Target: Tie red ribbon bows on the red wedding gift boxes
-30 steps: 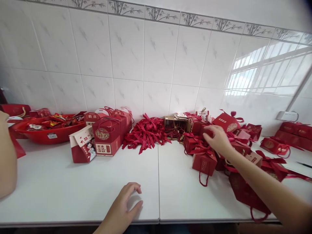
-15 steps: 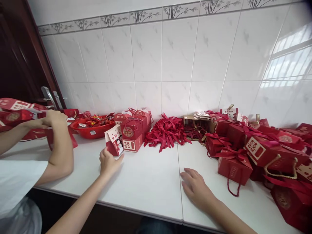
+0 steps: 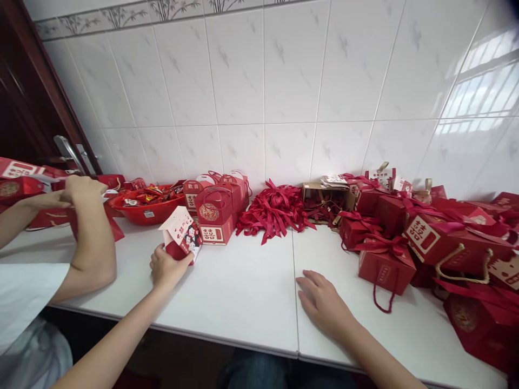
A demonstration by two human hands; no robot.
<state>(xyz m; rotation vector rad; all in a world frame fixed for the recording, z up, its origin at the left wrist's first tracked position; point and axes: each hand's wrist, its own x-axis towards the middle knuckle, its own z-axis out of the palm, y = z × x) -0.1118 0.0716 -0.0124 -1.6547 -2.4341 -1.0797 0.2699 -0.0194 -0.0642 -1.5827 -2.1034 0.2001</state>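
Note:
My left hand [image 3: 169, 266] grips the lower part of a small red and white gift box [image 3: 180, 231], thumb on its near right side and fingers round the left. The box has a pale printed top and tilts slightly. Right behind it stand several red gift boxes [image 3: 214, 213] with cord handles. My right hand [image 3: 320, 300] rests on the white table [image 3: 243, 292] with its fingers stretched out and nothing in it. Nearest to it on the right is a red box with a ribbon bow [image 3: 387, 265].
A heap of red ribbons [image 3: 277, 210] lies by the tiled wall, beside an open cardboard box [image 3: 324, 202]. Many tied red boxes [image 3: 454, 237] are piled at the right. Left of me, a co-worker's arms [image 3: 87, 227] work near a red basin [image 3: 148, 212] of wrapped sweets.
My left hand has closed on the small gift box and drawn it slightly left, toward me. My right hand stays on the table. The view has tipped down a little.

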